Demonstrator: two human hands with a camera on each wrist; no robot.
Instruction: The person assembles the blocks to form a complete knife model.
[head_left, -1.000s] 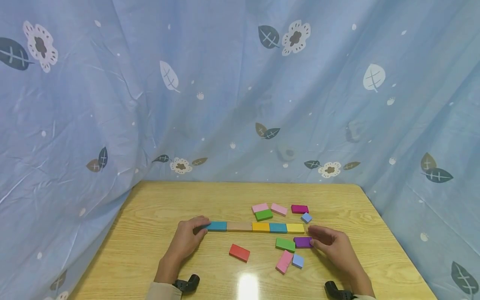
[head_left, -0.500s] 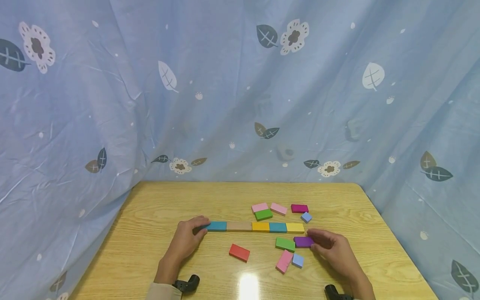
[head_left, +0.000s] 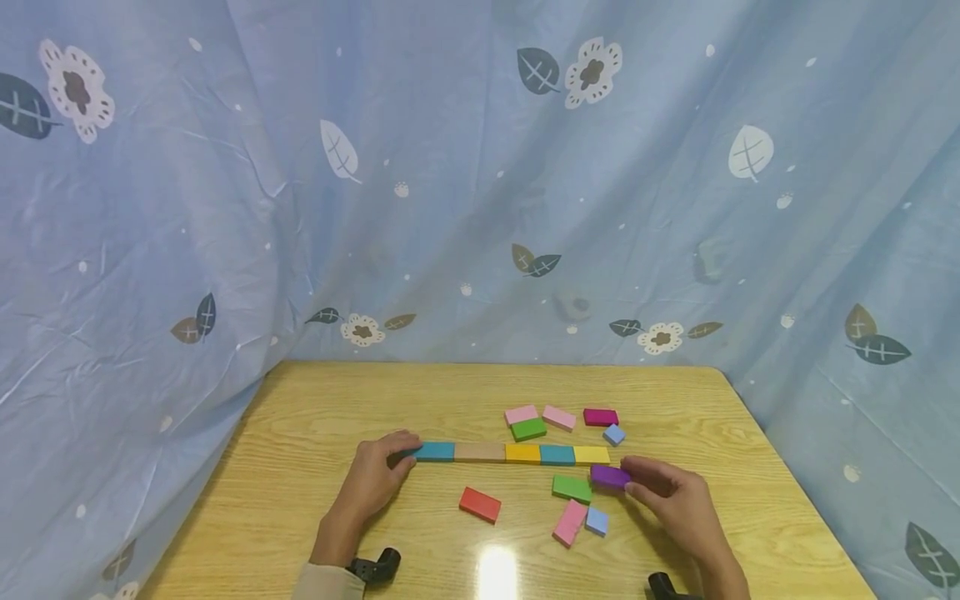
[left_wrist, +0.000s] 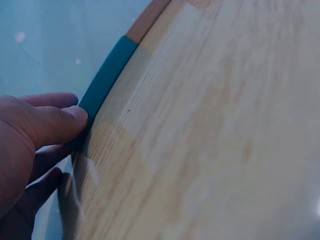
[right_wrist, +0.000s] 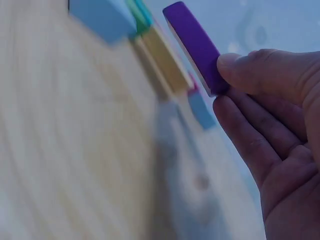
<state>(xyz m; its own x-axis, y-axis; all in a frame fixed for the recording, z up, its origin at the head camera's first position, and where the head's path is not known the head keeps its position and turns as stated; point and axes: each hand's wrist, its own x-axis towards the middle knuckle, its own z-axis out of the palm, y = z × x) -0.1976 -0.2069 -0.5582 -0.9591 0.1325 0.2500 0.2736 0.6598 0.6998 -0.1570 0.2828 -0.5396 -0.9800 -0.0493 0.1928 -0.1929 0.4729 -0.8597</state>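
A straight row of blocks runs across the table, ordered blue, tan, orange, blue and yellow. At its left end my left hand pinches the blue block, thumb on the near side and fingers beyond; the left wrist view shows this blue block against the tan one. My right hand pinches a purple block by its right end, just in front of the yellow block. In the right wrist view, the purple block is tilted and lifted off the table.
Near the right hand lie a green block, a pink block and a small light-blue block. A red block lies before the row. Behind it are pale pink blocks, another green block, a magenta block and a light-blue one.
The right hand has taken hold of the purple block and raised it from the table, slightly toward the row. The left hand and the row have stayed in place.
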